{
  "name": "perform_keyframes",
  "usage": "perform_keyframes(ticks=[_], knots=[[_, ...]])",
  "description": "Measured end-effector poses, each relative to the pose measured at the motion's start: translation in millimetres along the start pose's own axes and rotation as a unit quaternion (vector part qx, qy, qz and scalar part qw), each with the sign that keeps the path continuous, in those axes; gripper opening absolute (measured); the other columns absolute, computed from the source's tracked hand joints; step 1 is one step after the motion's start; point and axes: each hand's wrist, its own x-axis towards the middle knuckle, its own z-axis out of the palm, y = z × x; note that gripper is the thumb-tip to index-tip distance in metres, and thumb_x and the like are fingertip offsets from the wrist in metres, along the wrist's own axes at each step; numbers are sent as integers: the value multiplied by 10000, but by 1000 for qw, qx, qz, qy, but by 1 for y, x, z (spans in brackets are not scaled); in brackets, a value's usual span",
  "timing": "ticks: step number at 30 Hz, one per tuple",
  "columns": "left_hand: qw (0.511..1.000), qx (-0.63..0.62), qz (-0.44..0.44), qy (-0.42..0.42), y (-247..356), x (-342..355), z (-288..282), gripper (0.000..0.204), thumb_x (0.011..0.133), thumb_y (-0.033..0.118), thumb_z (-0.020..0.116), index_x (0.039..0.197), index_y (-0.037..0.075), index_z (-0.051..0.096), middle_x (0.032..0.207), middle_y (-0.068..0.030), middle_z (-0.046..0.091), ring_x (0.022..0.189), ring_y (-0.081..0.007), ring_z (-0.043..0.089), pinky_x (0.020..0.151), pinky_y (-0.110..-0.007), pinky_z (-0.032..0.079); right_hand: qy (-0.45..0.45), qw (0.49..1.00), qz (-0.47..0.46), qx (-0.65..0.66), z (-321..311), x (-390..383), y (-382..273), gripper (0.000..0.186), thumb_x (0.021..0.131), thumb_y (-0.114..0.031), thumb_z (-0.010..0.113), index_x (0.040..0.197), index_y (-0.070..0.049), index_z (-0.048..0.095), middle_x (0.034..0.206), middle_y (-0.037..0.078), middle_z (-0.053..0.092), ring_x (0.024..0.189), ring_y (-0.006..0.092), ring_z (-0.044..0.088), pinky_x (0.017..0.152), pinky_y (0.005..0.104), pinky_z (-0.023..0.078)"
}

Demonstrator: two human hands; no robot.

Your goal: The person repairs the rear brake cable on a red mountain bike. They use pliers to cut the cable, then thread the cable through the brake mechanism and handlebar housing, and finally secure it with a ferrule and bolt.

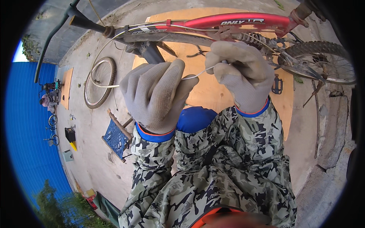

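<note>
Both hands wear grey work gloves. My left hand [151, 97] is closed around a pale bicycle cable [103, 86], which loops in from the bike's front end. Between the hands, a thin whitish stretch of the cable [200, 73] bridges a short gap. My right hand [245, 78] pinches its other end between thumb and fingers; a small grey tip shows there, mostly hidden by the glove. Just beyond the hands lies the red and black bike frame [216, 22], with cables strapped along its tube.
Pliers [197, 51] and a black pedal [277, 84] lie on the plywood sheet [213, 93]. The rear wheel [330, 60] is at the right. A loose wheel [110, 81] and a blue-webbed stool [116, 138] are left. Broken concrete [334, 140] edges the right side.
</note>
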Motion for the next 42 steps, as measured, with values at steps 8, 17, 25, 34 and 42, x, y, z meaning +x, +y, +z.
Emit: perform_keyframes(ticks=[8, 17, 25, 34, 42], knots=[[997, 10, -71, 26, -2, -9, -1, 315, 726, 234, 914, 970, 158, 730, 777, 32, 661, 686, -181, 591, 685, -339, 403, -41, 998, -23, -32, 12, 4, -12, 236, 897, -9, 701, 1130, 32, 687, 954, 134, 707, 833, 217, 685, 720, 321, 547], [988, -32, -143, -52, -4, -20, 3, 176, 778, 191, 855, 867, 153, 708, 652, 8, 561, 621, -205, 553, 621, -358, 363, -75, 982, -94, -142, 27, -6, -12, 358, 805, 30, 700, 1146, -70, 737, 931, 107, 698, 835, 271, 677, 731, 360, 558], [991, -17, -124, -54, -6, -35, -4, 244, 754, 206, 860, 971, 156, 762, 680, -9, 592, 623, -211, 572, 609, -347, 406, -44, 997, 38, -57, 30, -12, -2, 338, 812, 54, 662, 1114, -74, 744, 786, 72, 669, 663, 234, 627, 632, 349, 509], [976, -21, -110, -185, -6, -30, 5, 191, 739, 194, 837, 881, 137, 722, 668, -22, 566, 600, -232, 577, 563, -357, 415, -86, 993, -6, -81, 19, -25, 5, 302, 866, 9, 624, 1140, -64, 729, 794, 74, 685, 668, 246, 649, 615, 369, 496], [964, -60, 17, -258, -3, -40, 8, 205, 767, 239, 849, 863, 129, 705, 628, 6, 512, 564, -200, 528, 528, -342, 378, -38, 998, 25, -37, 19, -22, 21, 295, 917, 13, 570, 1160, -34, 732, 795, 51, 654, 675, 161, 616, 618, 299, 503]])
